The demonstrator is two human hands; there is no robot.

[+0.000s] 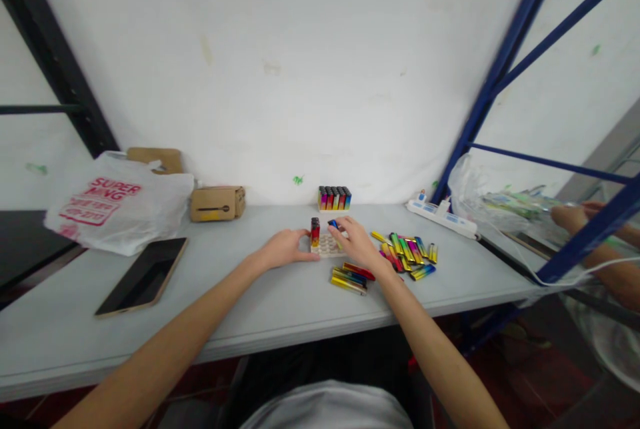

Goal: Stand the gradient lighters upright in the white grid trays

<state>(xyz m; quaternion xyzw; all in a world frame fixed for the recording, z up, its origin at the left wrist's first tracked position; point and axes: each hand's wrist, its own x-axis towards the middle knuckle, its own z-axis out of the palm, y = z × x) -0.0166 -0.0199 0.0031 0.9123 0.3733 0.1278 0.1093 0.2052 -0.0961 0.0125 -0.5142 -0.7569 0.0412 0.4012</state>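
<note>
A small pale tray with round holes (326,245) lies on the grey table (260,295). One lighter (315,231) stands upright in its left corner. My left hand (286,247) rests against the tray's left side, fingers curled on its edge. My right hand (354,239) is over the tray's right side and pinches a blue-topped lighter (333,223). A pile of colourful lighters (407,252) lies to the right. More lighters (350,277) lie just below my right wrist.
A filled row of lighters (335,198) stands by the wall. A phone (143,275), a white plastic bag (117,202) and a cardboard box (217,203) sit on the left. A power strip (441,215) lies at right, beside a blue rack post (493,82). Another person's arms (595,222) show beyond it.
</note>
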